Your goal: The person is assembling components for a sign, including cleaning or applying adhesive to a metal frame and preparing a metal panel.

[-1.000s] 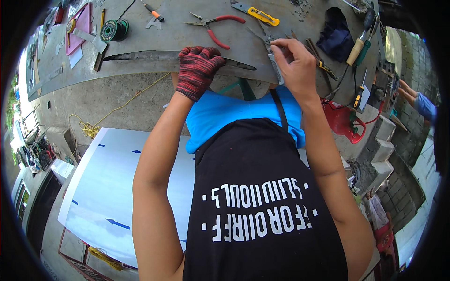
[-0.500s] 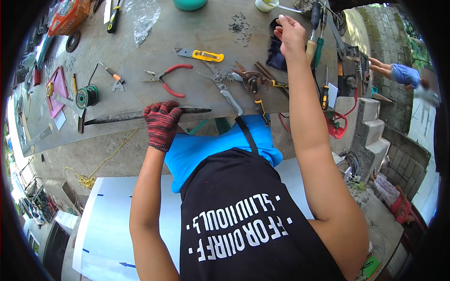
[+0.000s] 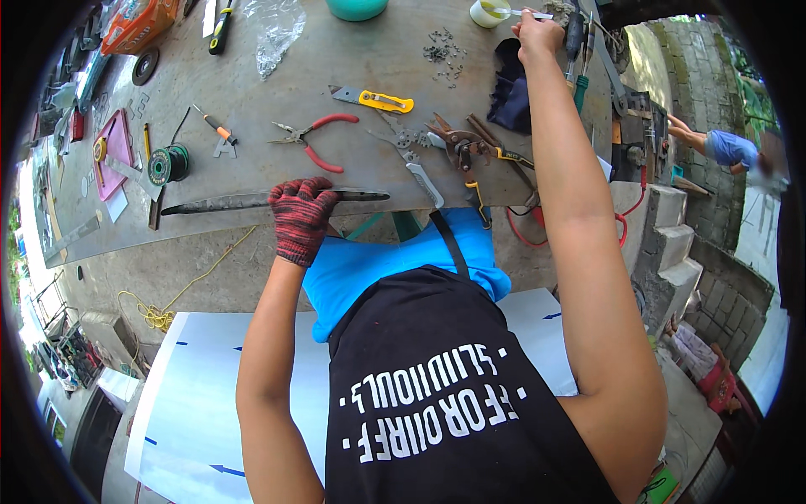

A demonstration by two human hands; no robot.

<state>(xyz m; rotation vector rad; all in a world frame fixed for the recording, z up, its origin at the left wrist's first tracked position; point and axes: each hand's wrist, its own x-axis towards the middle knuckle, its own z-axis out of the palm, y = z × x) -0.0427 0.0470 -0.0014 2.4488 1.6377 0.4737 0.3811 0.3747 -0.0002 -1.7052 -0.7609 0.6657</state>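
While the gloved left hand (image 3: 300, 220) stays clamped on the dark strip (image 3: 220, 203) by the table (image 3: 311, 67) edge, the right hand (image 3: 539, 37) now reaches the stick (image 3: 543, 16) at the tub (image 3: 486, 17), bringing it into play; whether its fingers close, I cannot tell.

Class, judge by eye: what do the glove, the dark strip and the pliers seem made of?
Glove: probably knitted yarn, matte; streaky red-black texture.
Strip: perhaps metal, possibly plastic; dark, dull sheen.
Pliers: likely steel, from the grey metallic look; red handles probably smooth plastic, evenly coloured.
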